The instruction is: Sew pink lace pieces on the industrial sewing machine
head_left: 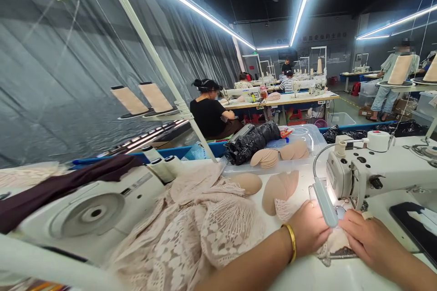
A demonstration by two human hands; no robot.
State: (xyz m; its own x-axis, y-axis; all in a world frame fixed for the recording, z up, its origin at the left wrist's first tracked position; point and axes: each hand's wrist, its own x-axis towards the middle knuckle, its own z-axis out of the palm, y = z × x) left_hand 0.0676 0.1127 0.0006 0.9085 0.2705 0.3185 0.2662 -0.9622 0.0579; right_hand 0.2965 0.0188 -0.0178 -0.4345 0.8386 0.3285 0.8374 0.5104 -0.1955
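My left hand point(309, 227), with a gold bangle at its wrist, is closed on a small beige fabric piece point(337, 242) at the needle area of a white sewing machine point(358, 177). Across from it, my right hand point(367, 236) pinches the same piece from the other side, fingers together. A grey lamp point(325, 202) on a bent neck hangs over the work and covers some fingertips. The needle itself is hidden. Left of my hands, beige lace fabric point(221, 232) lies in a heap, beside fanned beige pads point(280, 188).
A plastic lid point(310, 138) behind carries stacked pads point(264, 158) and a black plastic bundle point(252, 141). Thread cones point(155, 97) stand on a rack at left. Dark cloth point(68, 186) covers part of another machine point(92, 213). A person point(210, 111) sits ahead at another table.
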